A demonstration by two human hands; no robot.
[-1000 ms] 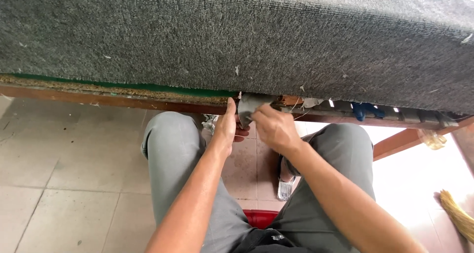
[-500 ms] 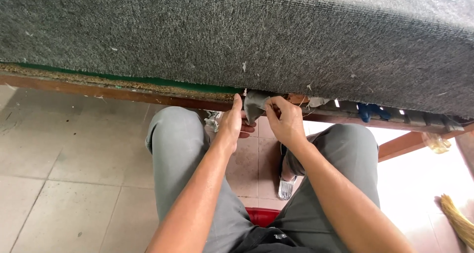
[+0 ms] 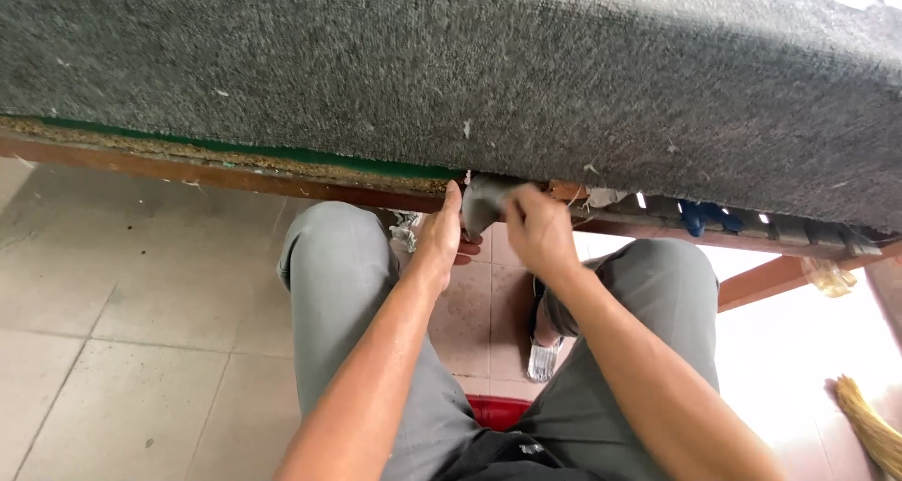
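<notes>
Where the grey carpet [image 3: 489, 77] folds over the near edge of the wooden bench frame [image 3: 216, 173], both hands meet at about 12 o'clock from the seated person's lap. A loose grey flap of carpet [image 3: 481, 205] hangs below that edge, and it lies between the two hands. The left hand [image 3: 442, 241] sits at the flap's 8 o'clock side, thumb pressed up against it, fingers curled behind and out of sight. The right hand [image 3: 537, 232] sits at its 3 o'clock side, fingertips closed on the flap's right margin in a pinch; how firmly cannot be judged. The flap's long axis runs roughly 11 to 5 o'clock, down from the frame edge. Both hands touch it; the right has the fuller hold and the left mainly backs it.

Against the picture half a second back, the right hand has shifted slightly toward 3 o'clock and the flap shows broader and more drawn out between the hands; the left thumb stays at the same spot under the edge. The view itself has tilted a little.

Surroundings: blue clips [image 3: 707, 218] along the frame at 2 o'clock, a straw broom [image 3: 869, 425] at 4 o'clock, a red stool [image 3: 498, 411] beneath the person, tiled floor [image 3: 113, 331] at 9 o'clock.
</notes>
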